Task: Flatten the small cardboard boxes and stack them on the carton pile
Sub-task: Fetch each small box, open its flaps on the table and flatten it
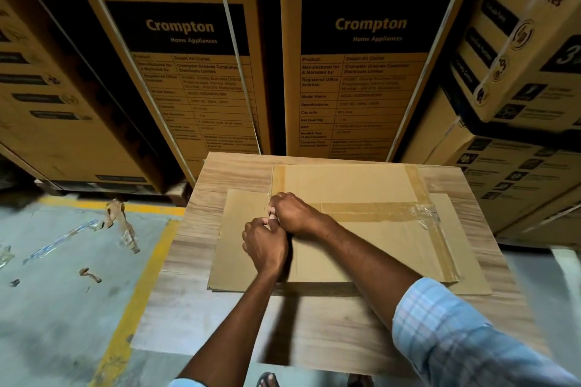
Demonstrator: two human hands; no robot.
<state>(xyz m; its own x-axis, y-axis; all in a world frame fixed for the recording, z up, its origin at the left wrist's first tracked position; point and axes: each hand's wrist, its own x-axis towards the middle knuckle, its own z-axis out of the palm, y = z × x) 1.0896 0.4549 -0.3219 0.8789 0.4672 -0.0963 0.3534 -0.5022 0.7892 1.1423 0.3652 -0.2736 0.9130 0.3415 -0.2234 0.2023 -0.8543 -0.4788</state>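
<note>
A brown cardboard box [355, 248] lies flattened on a wood-grain carton pile [239, 179] in front of me. Brown packing tape [371, 208] runs across its middle and down its right side, with a crumpled clear patch at the right end. My left hand [265, 248] and my right hand [294, 214] meet over the box's left part. Both have curled fingers and pinch a strip of tape at the seam's left end. The strip itself is mostly hidden between the fingers.
Tall Crompton appliance cartons [364, 72] stand close behind the pile and to the right. Torn tape scraps [121, 223] lie on the grey floor at left, beside a yellow painted line [138, 302]. My sandalled foot [267, 380] shows at the bottom edge.
</note>
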